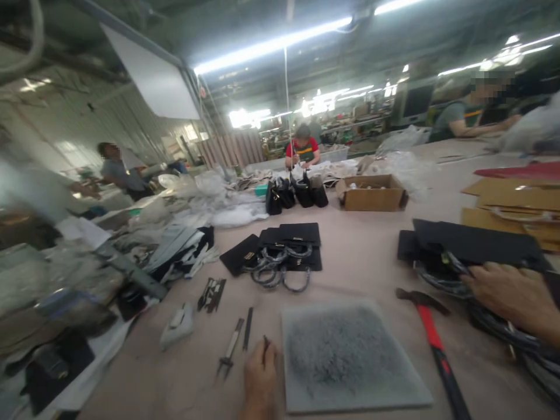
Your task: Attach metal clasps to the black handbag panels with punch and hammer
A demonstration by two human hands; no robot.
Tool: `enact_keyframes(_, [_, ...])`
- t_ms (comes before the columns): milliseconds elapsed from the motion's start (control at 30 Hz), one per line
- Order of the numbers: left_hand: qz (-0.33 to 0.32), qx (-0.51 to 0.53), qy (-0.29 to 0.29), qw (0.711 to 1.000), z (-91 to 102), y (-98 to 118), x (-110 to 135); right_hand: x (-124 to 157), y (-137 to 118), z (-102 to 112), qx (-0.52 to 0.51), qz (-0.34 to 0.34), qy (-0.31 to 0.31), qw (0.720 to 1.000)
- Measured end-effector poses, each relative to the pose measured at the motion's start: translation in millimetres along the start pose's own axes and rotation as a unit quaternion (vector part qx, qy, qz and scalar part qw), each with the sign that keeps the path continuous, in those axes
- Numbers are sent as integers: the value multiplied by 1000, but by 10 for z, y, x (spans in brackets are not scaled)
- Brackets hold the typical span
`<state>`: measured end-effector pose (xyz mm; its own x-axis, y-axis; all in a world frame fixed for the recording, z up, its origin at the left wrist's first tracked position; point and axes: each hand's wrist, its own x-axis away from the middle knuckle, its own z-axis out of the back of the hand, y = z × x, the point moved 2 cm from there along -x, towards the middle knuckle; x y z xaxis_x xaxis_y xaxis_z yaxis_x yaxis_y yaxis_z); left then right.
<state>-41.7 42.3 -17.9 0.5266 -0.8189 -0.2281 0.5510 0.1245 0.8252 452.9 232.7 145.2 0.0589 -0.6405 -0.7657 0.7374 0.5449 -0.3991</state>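
My left hand (260, 373) is closed around a slim dark tool (265, 343), of which only a short end shows; it rests beside the left edge of a grey square pad (350, 356) with a scuffed middle. At the right, my right hand (511, 297) grips a black handbag (476, 242) among its plastic-wrapped handles, the fingertips partly hidden. Between the pad and that hand lies a hammer (431, 329) with a red and black handle. A pair of dividers (231, 350) and a thin dark bar (248, 328) lie left of my left hand.
Black bag pieces with wrapped handles (284, 251) lie mid-table. Behind them stand small black bags (297, 191) and a cardboard box (371, 192). Cloth pieces and plastic bags (70, 274) crowd the left. Brown card pieces (520, 198) lie far right. Several people sit or stand beyond.
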Motion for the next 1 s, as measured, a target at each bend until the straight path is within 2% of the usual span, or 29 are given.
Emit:
enact_keyframes(67, [-14,7,14,1000,-36,-35,-21,115,21,-113,87,36,0,996])
enact_keyframes(133, [-25,9,28,999,-62,-87,-48,136,-144,-374,144,45,-39,988])
enact_keyframes(200, [-38,3,39,999,-86,-137,-65,77,-425,-810,147,48,-115,981])
enact_keyframes(300, [-59,-13,44,997,-123,-186,-55,-47,-942,-1649,97,75,-219,968])
enact_keyframes(333, [-64,-22,48,997,-133,-197,-42,-74,-1110,-1935,69,64,-265,960])
enact_keyframes(433, [-79,-45,64,994,-166,-222,-3,-125,-1566,-2645,29,74,-309,948])
enact_keyframes(533, [-92,-54,69,992,-208,-235,3,-182,-1830,-3128,12,74,-333,940])
enact_keyframes(600, [-94,-56,67,992,-224,-236,-5,-261,-1898,-3331,14,55,-353,934])
enact_keyframes(700, [-93,-63,54,992,-211,-227,-7,-453,-1917,-3429,34,4,-377,926])
enact_keyframes(800, [-82,-68,34,994,-171,-230,-1,-691,-1908,-3246,66,-28,-377,924])
enact_keyframes(900, [-66,-67,15,995,-135,-250,-4,-781,-1941,-2783,105,0,-352,930])
enact_keyframes(967, [-58,-61,10,996,-112,-258,-10,-611,-2010,-2363,115,18,-361,925])
enact_keyframes(1000, [-54,-59,8,997,-100,-257,-14,-438,-2058,-2137,117,23,-372,921])
